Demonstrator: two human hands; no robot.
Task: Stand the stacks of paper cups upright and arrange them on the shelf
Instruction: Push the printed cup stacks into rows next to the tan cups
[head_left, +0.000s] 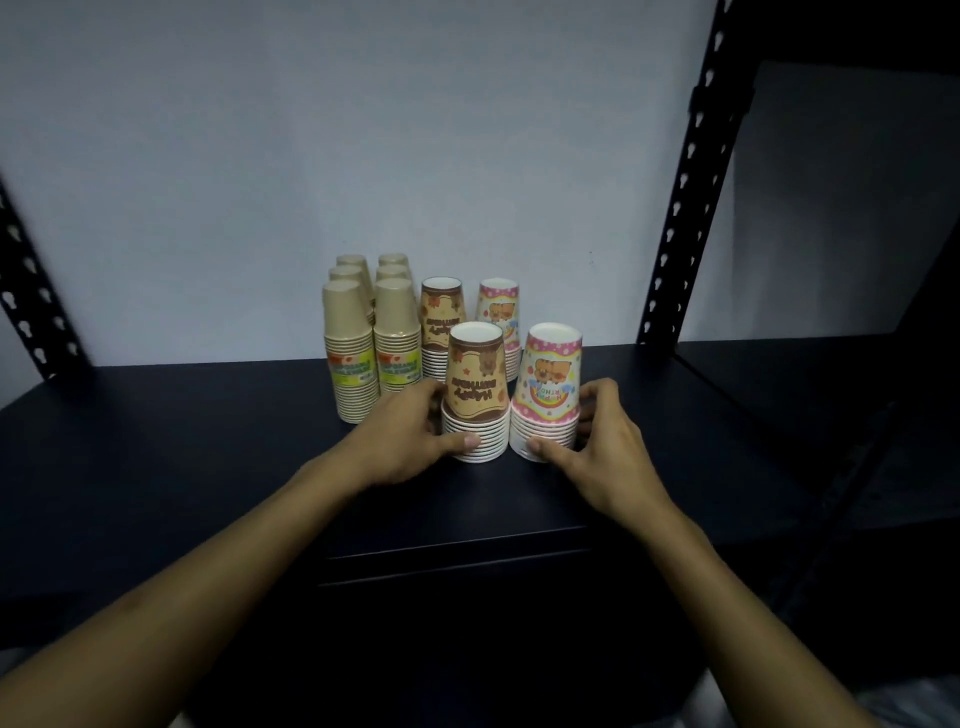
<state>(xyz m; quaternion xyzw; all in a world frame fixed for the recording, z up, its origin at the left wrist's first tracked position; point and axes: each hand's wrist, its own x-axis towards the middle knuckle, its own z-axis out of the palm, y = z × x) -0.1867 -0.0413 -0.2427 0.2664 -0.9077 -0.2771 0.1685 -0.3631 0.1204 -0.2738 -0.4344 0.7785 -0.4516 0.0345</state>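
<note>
Head view, dark shelf (208, 467) against a pale wall, black slotted uprights either side. Two stacks stand at the front, rims down, bases up: brown birthday stack (475, 392) on the left, pink birthday stack (548, 395) just beside it on the right, apparently touching or nearly so low down. Left hand (410, 434) holds the brown stack at its lower rims, thumb in front, fingers round the far left side; the grip is closed on the stack. Right hand (605, 447) does the same on the pink stack, thumb on the front rims, fingers curled round the right side, the grip closed on it too. Behind them stand a second brown stack (441, 325) and a second pink stack (501, 312), both upright. To the left, a block of plain kraft stacks (371, 343), six visible in two columns, the front two wearing yellow-green labels. No stack is visibly lying down. Judgement: task is near its end, this looks like final squaring of the front pair into line. The stacks should be light, thin-walled paper, easily crushed and prone to separating if lifted by the top cup, so holding low at the bunched rims, where the layers are stiffest, is the safe spot; sliding beats lifting. Main risk: nudging the back row.
</note>
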